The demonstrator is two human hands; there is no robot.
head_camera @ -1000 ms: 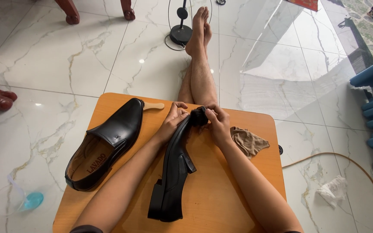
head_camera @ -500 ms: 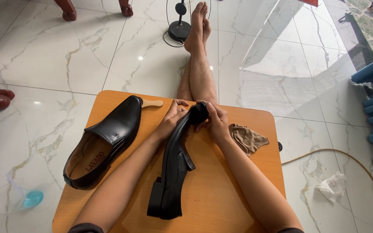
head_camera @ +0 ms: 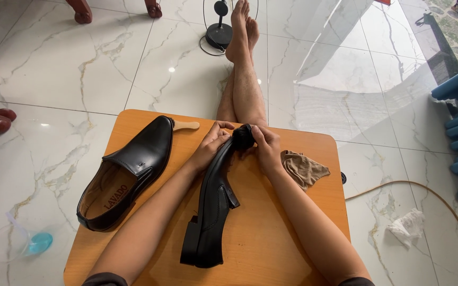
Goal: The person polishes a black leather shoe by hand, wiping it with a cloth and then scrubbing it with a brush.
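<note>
Two black shoes [head_camera: 210, 212] on the table [head_camera: 271, 238]: left grip [head_camera: 210, 147] pinches one toe, right grip [head_camera: 265, 148] presses one brush [head_camera: 243, 136].

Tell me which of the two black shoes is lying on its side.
The black loafer in the middle of the table, whose toe both hands hold. It lies on its side, sole edge showing. The other black loafer, to its left, sits upright with its opening facing up.

Both forearms are bare, with dark sleeve edges just showing at the near frame edge; the legs and feet [head_camera: 241, 26] are bare too.
</note>
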